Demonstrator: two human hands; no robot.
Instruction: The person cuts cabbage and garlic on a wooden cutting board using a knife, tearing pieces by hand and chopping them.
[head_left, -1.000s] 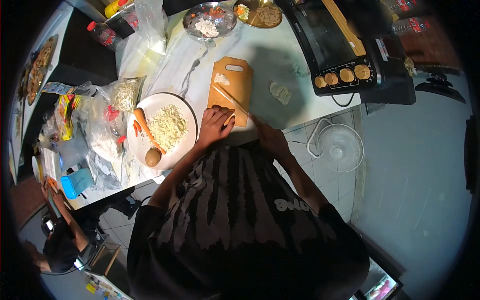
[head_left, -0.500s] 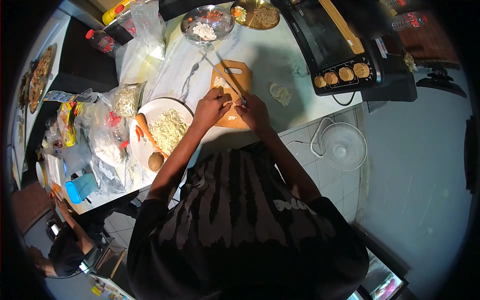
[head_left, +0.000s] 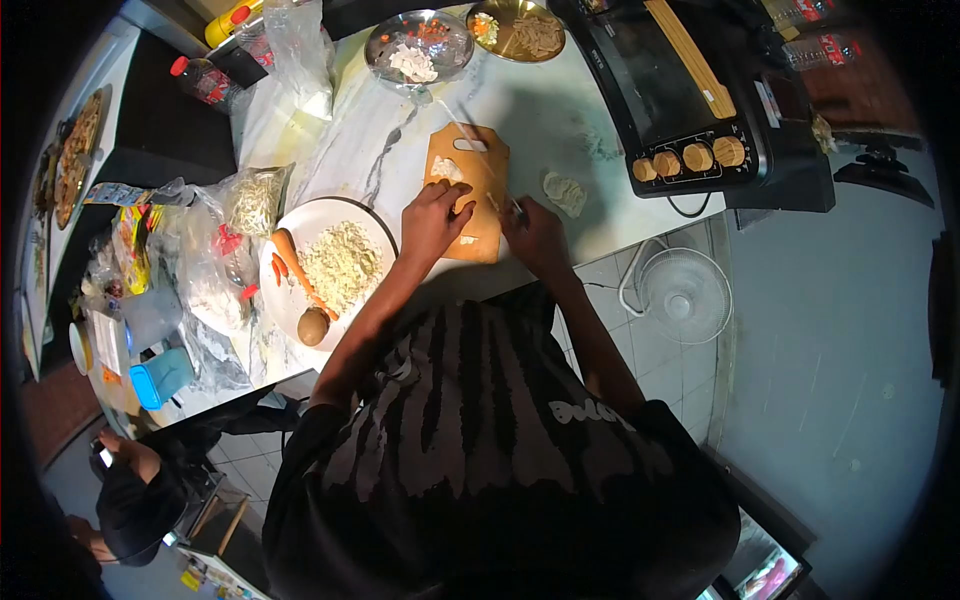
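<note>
A wooden cutting board (head_left: 484, 222) lies at the counter's front edge, with pale chopped pieces (head_left: 445, 170) near its far left and a smaller pale piece (head_left: 469, 240) near its front. Over the board's left side rests my left hand (head_left: 432, 220), its fingers and thumb apart with nothing visible between them. My right hand (head_left: 536, 238), at the board's right edge, is closed round the handle of a knife (head_left: 468, 133). The blade slants away to the upper left across the board. To the right lies a pale, flat, crumpled piece (head_left: 564, 194) on the counter.
Left of the board is a white plate (head_left: 292, 215) with chopped pale food, carrot and a round brown item. Two metal plates (head_left: 462, 75) (head_left: 553, 50) stand behind. A toaster oven (head_left: 690, 110) occupies the right. Bags and bottles line the left; another person (head_left: 140, 505) is lower left.
My hands have moved apart; the right, with the knife, shifted right and off the board's middle. My left fingers have loosened. The person at lower left has drawn an arm back from the counter.
</note>
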